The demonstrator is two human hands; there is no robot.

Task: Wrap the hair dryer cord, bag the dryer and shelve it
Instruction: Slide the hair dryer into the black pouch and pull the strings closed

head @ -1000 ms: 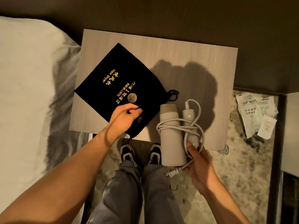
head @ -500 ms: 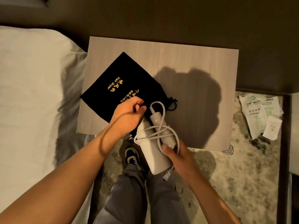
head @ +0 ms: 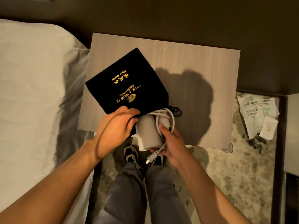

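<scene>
Head view: left hand (head: 117, 125) pinches black drawstring pouch (head: 127, 83) mouth, right hand (head: 169, 143) clamps cord-wrapped white hair dryer (head: 148, 133) half inside at pale wooden nightstand (head: 186, 62) front edge; loose white cord loop (head: 171, 117) w/ dangling plug (head: 149, 159) prob snags the rim.

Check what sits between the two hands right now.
Head view: the hair dryer with its wrapped cord, held between left hand and right hand, entering the black bag.

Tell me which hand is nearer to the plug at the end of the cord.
Right. The right hand holds the dryer's lower end with the plug dangling just below its fingers. The left hand is farther off, gripping the black bag's opening.
</scene>
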